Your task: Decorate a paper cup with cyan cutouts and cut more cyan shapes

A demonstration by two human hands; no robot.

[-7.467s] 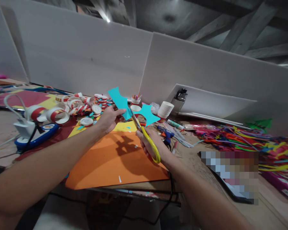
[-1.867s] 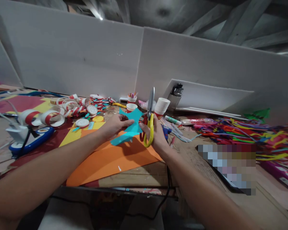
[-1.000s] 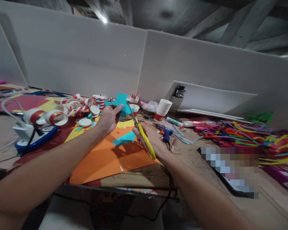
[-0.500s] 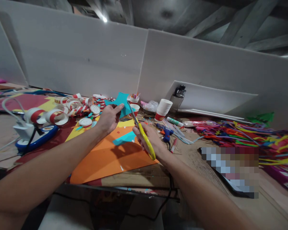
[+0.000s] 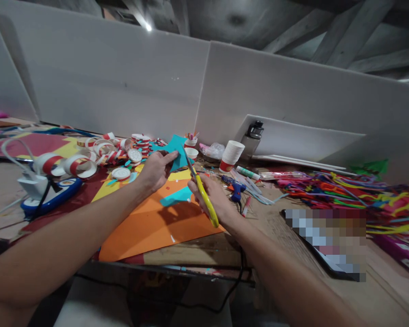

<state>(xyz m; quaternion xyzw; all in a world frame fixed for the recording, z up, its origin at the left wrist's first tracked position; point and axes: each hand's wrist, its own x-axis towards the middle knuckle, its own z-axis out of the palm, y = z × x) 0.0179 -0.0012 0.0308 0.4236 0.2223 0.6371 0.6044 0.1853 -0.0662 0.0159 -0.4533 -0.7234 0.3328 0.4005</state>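
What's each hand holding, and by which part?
Left hand: blue paper cutout, pinched at the edge nearest the hand, thumb on the visible face. Right hand: scissors, by the handles.

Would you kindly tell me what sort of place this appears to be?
Probably a craft workspace: the right hand holds scissors, the left hand holds a light-blue sheet, and a heap of colourful strips lies on the table.

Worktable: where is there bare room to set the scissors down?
For the scissors, probably the bare board between red marker, right forearm and pixelated slab. A narrower, specked wood strip runs along the front edge, before the orange sheet. Crowded: coloured strips at right; glue gun, stacked cups farther back; paper rings at left.
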